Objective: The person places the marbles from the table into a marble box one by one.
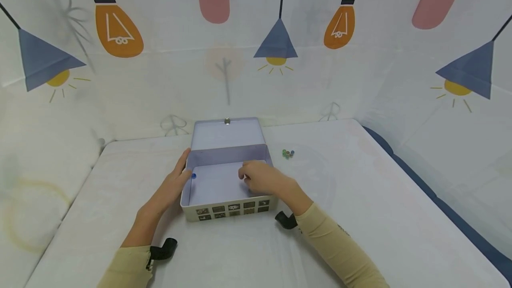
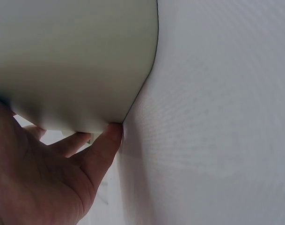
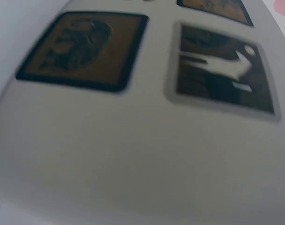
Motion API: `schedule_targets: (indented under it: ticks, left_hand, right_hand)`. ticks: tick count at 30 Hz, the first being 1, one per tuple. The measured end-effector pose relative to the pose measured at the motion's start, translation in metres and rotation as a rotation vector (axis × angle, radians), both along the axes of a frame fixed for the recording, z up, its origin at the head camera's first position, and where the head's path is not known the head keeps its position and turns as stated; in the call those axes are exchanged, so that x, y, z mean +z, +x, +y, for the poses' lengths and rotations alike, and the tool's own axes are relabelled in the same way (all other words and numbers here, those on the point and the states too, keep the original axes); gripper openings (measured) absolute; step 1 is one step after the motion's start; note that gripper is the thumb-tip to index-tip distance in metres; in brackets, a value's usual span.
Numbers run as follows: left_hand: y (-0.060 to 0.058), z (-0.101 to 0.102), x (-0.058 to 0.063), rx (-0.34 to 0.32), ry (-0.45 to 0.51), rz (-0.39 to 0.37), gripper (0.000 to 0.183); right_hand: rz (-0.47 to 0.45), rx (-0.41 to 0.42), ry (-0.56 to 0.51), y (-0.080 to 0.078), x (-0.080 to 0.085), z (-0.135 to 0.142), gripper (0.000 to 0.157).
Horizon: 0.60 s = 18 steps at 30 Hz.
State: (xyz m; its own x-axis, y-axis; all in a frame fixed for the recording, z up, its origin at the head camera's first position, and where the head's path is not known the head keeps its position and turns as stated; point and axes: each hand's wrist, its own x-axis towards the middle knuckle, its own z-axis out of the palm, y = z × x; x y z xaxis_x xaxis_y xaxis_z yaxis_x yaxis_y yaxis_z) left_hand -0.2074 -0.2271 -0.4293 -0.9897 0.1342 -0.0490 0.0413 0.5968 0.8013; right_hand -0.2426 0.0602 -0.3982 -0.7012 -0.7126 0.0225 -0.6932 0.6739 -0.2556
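An open box [image 1: 236,211] with a pale lilac inside and a row of small pictures on its front stands on the white table. Its hinged lid [image 1: 228,134] is tipped back. My left hand [image 1: 173,186] holds the box's left side, thumb at the rim; in the left wrist view its fingers [image 2: 105,150] bend round a box corner. A small blue ball [image 1: 194,175] is near that thumb, inside the left wall. My right hand [image 1: 266,178] is over the box's right part, fingers bent downward. Whether anything is between those fingertips is hidden. The right wrist view shows only the pictured box wall [image 3: 133,145].
Several small glassy balls [image 1: 287,154] lie on the table to the right of the box's far end. A white cloth wall [image 1: 248,88] printed with lamps and bulbs rises behind the table. Black wrist cameras [image 1: 164,249] sit below each hand.
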Motion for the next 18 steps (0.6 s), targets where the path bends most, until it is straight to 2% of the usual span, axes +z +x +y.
schedule_targets:
  ticks: [5, 15, 18]
  left_hand:
    - [0.000, 0.000, 0.000, 0.003, 0.000, 0.002, 0.069]
    - [-0.001, 0.001, -0.001, 0.003, -0.001, 0.012, 0.068]
    - [-0.001, 0.001, -0.001, 0.006, -0.005, 0.012, 0.068]
  right_hand:
    - [0.066, 0.000, -0.084, -0.007, 0.007, 0.009, 0.023]
    - [0.214, -0.056, -0.221, -0.020, 0.022, 0.034, 0.020]
    - [0.232, -0.078, -0.243, -0.024, 0.026, 0.041, 0.020]
